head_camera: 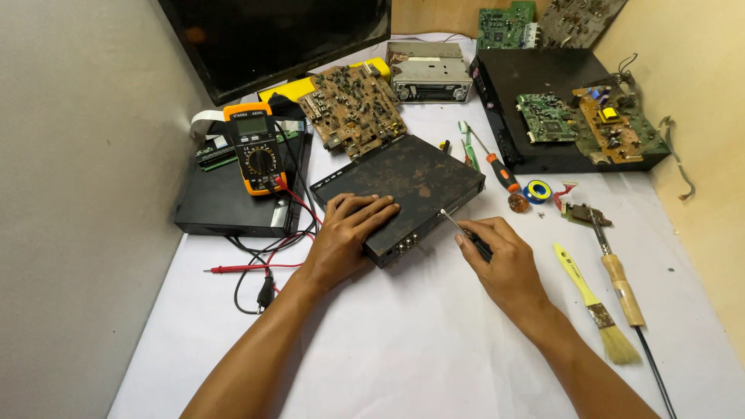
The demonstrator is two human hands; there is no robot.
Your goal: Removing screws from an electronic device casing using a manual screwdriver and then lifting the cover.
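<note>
Left hand flat, fingers spread on scuffed black metal set-top box at frame centre, right hand fingers closed around slim screwdriver, tip at box's rear edge.

A dark, blank monitor screen is standing behind the orange multimeter; the multimeter's small grey rectangular display is sitting at its top end.
</note>
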